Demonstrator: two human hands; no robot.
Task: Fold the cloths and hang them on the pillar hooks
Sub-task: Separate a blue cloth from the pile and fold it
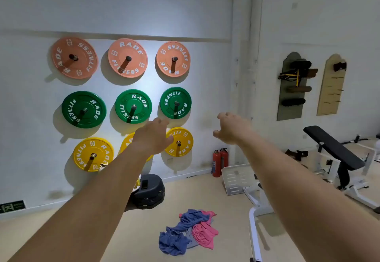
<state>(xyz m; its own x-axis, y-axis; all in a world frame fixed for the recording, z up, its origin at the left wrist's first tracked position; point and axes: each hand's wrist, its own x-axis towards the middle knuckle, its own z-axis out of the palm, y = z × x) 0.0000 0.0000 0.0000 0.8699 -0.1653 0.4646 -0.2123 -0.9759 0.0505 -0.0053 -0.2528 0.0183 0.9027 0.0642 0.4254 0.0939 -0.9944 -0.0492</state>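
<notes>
Both my left hand (pixel 153 136) and right hand (pixel 232 129) reach out mid-frame, grip wide and empty, probably because the cloths (pixel 188 232) lie unfolded on the floor (pixel 102 231) at lower centre.

Beige floor (pixel 195 191) fills lower frame. Crumpled heap of blue and pink cloths (pixel 188 231) at lower centre. Stack of black plates (pixel 149 195) left of centre by wall. Two red extinguishers (pixel 219 162) at wall corner. White bench frame (pixel 257 216) at right.

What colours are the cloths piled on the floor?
Blue and pink, crumpled together in the cloths pile; head view shows them.
</notes>
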